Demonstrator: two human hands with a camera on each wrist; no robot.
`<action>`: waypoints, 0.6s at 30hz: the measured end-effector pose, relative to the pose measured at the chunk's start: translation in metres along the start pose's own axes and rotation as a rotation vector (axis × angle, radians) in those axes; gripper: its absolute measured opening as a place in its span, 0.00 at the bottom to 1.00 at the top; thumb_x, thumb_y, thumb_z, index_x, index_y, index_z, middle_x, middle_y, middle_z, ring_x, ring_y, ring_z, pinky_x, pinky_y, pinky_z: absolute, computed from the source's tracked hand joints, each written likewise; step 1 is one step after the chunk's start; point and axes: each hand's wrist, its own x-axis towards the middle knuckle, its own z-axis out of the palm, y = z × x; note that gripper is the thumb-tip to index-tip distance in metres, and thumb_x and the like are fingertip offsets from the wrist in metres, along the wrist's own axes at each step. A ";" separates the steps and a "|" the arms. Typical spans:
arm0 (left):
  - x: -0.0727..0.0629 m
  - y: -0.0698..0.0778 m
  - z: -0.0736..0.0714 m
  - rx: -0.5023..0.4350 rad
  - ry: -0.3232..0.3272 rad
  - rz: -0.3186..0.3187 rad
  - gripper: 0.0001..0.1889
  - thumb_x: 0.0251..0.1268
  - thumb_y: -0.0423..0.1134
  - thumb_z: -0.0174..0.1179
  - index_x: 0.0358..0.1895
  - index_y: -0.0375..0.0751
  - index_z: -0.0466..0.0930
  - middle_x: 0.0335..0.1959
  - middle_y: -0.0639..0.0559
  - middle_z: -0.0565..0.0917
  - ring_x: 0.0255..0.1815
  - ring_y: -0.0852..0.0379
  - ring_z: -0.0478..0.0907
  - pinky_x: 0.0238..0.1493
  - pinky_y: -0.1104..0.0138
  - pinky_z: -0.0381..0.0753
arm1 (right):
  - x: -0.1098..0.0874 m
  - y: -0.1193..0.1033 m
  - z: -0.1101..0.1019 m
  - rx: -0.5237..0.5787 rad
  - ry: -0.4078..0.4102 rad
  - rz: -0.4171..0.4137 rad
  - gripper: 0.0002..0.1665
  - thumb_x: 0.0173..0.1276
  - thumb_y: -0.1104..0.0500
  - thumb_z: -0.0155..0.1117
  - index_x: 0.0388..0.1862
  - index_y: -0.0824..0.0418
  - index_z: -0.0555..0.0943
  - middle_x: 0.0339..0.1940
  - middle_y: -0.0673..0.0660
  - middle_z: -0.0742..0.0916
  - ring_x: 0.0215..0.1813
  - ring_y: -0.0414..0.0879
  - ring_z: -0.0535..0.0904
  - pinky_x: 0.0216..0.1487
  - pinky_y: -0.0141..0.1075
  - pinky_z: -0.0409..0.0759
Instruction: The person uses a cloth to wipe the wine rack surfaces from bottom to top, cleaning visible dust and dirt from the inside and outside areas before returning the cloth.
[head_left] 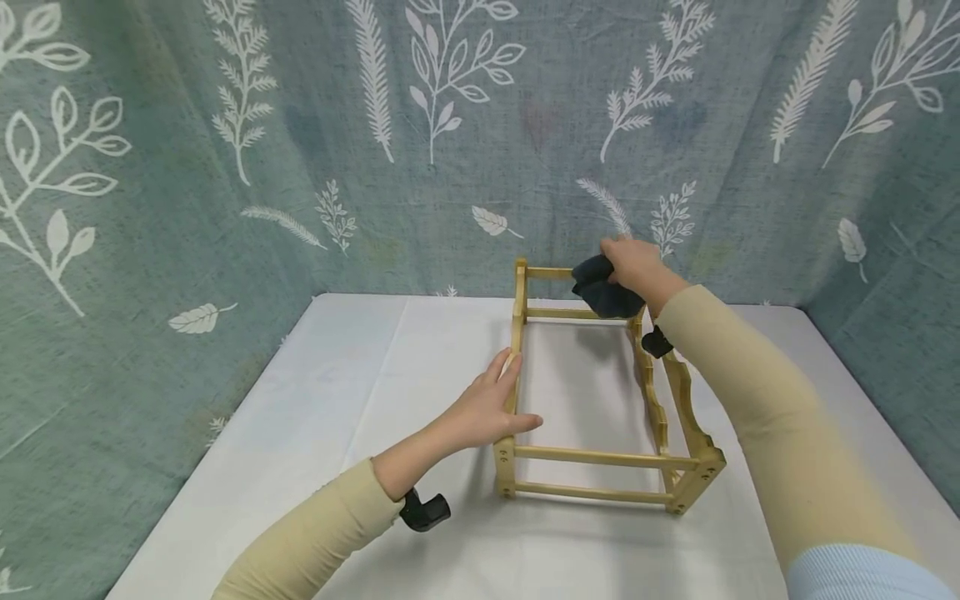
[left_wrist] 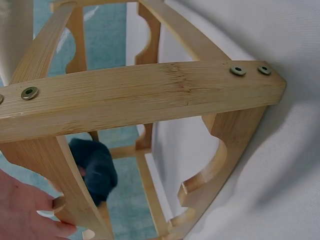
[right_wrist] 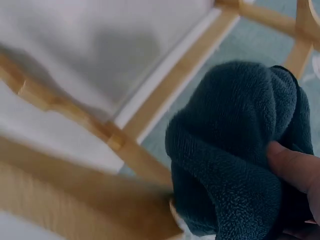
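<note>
A light wooden rack with scalloped side slats stands on the white-covered table. My left hand holds its left side near the front, thumb spread toward the inside. In the left wrist view, that hand's fingers lie against a notched slat. My right hand grips a bunched dark teal cloth at the rack's far right end. The right wrist view shows the thumb pressed on the fuzzy cloth; the other fingers are mostly hidden beneath it.
The white table extends around the rack. Grey-green curtains with white leaf prints hang behind and at both sides. Small black devices are worn at both wrists. Screw heads show on the rack's end.
</note>
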 end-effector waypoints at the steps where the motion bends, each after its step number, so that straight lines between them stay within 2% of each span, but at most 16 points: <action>1: 0.000 0.000 0.000 0.000 0.000 0.000 0.48 0.57 0.58 0.57 0.73 0.41 0.42 0.74 0.46 0.40 0.69 0.36 0.51 0.62 0.44 0.59 | -0.001 0.004 -0.002 -0.005 -0.010 0.008 0.23 0.58 0.61 0.67 0.50 0.65 0.70 0.47 0.68 0.76 0.49 0.61 0.74 0.44 0.52 0.75; 4: 0.000 -0.001 0.000 0.000 0.001 0.003 0.47 0.57 0.57 0.57 0.73 0.41 0.42 0.74 0.45 0.40 0.69 0.36 0.51 0.62 0.44 0.59 | -0.001 0.012 -0.006 0.017 -0.032 0.014 0.25 0.59 0.61 0.66 0.53 0.65 0.70 0.49 0.68 0.77 0.52 0.61 0.73 0.46 0.53 0.74; 7: 0.001 -0.001 0.000 -0.009 0.001 0.004 0.47 0.57 0.57 0.57 0.73 0.42 0.42 0.74 0.46 0.40 0.70 0.37 0.50 0.62 0.44 0.59 | 0.003 0.011 -0.008 0.135 -0.050 -0.033 0.28 0.59 0.59 0.66 0.56 0.66 0.70 0.52 0.68 0.77 0.54 0.61 0.72 0.50 0.53 0.72; 11: 0.000 -0.002 0.001 -0.019 0.001 0.004 0.47 0.57 0.58 0.56 0.73 0.42 0.42 0.74 0.47 0.40 0.70 0.37 0.51 0.62 0.44 0.59 | 0.012 -0.006 -0.004 0.310 -0.030 -0.096 0.30 0.60 0.57 0.66 0.59 0.65 0.69 0.55 0.67 0.75 0.55 0.60 0.72 0.52 0.51 0.71; 14: 0.000 -0.002 0.002 -0.017 0.002 0.011 0.46 0.58 0.58 0.55 0.73 0.42 0.42 0.74 0.47 0.40 0.69 0.36 0.51 0.62 0.44 0.59 | 0.017 -0.020 0.002 0.296 -0.003 -0.106 0.30 0.60 0.55 0.66 0.59 0.62 0.68 0.56 0.66 0.74 0.55 0.59 0.71 0.52 0.50 0.71; 18: -0.002 -0.004 0.001 -0.018 0.007 0.021 0.45 0.59 0.57 0.54 0.73 0.42 0.42 0.74 0.47 0.40 0.70 0.37 0.50 0.62 0.44 0.58 | 0.021 -0.022 0.006 0.207 -0.020 -0.117 0.30 0.60 0.56 0.65 0.59 0.61 0.68 0.55 0.65 0.74 0.55 0.59 0.71 0.51 0.51 0.71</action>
